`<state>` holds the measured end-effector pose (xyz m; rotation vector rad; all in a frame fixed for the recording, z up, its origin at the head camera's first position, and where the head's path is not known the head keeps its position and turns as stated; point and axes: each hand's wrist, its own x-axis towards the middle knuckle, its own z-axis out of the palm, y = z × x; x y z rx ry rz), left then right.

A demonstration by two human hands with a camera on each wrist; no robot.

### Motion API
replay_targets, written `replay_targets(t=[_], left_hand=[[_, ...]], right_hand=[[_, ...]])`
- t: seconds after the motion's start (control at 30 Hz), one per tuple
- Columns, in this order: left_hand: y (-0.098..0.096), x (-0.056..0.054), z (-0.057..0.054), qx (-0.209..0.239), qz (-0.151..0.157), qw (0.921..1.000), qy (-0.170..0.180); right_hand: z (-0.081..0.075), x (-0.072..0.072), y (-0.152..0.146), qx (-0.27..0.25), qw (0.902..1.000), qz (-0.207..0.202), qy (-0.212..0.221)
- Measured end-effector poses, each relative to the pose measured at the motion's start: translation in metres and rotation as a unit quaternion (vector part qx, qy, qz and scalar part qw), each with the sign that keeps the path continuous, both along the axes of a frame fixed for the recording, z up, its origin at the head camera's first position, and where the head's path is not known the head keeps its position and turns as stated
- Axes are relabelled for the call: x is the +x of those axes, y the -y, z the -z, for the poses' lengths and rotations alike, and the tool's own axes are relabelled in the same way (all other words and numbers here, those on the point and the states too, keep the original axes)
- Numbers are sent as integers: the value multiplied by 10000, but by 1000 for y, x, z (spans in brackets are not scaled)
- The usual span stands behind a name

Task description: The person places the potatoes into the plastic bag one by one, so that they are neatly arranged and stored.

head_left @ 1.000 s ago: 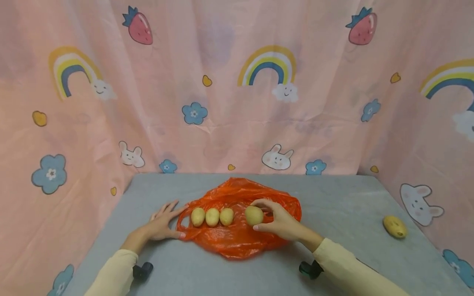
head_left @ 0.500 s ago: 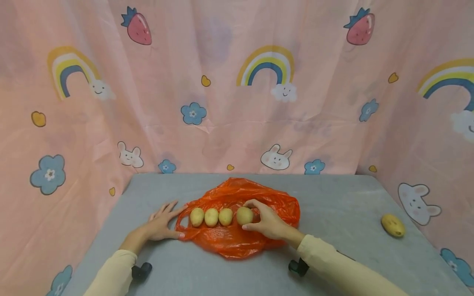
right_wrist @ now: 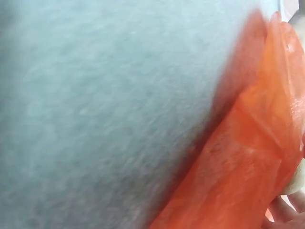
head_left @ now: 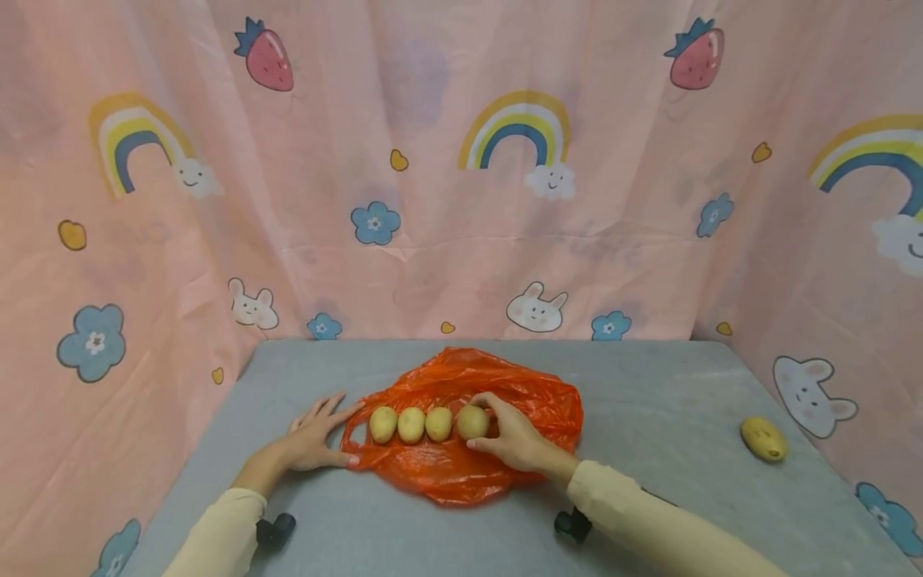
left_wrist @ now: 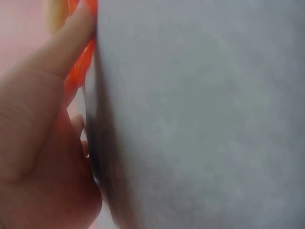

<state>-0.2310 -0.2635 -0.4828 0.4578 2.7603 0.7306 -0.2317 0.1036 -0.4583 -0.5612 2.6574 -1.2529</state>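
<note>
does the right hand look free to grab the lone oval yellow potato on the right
Probably not at once: the right hand holds a round yellow-brown potato on or above the orange plastic bag. Otherwise, nothing visible blocks the way to the lone oval yellow potato.

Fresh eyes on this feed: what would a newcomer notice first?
The orange-red bag would likely catch the eye first, spread mid-table with three potatoes in a row on it. Next comes the right hand, holding a fourth potato at that row's right end. Behind the table hangs a pink curtain printed with rainbows, strawberries and rabbits.
</note>
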Motion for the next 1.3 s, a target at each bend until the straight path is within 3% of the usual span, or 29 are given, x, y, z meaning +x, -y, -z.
replay_targets(t=[1.3], left_hand=[[0,1,-1,105,40,9999,-13]], right_hand=[[0,-6,14,628,9975,267,165]])
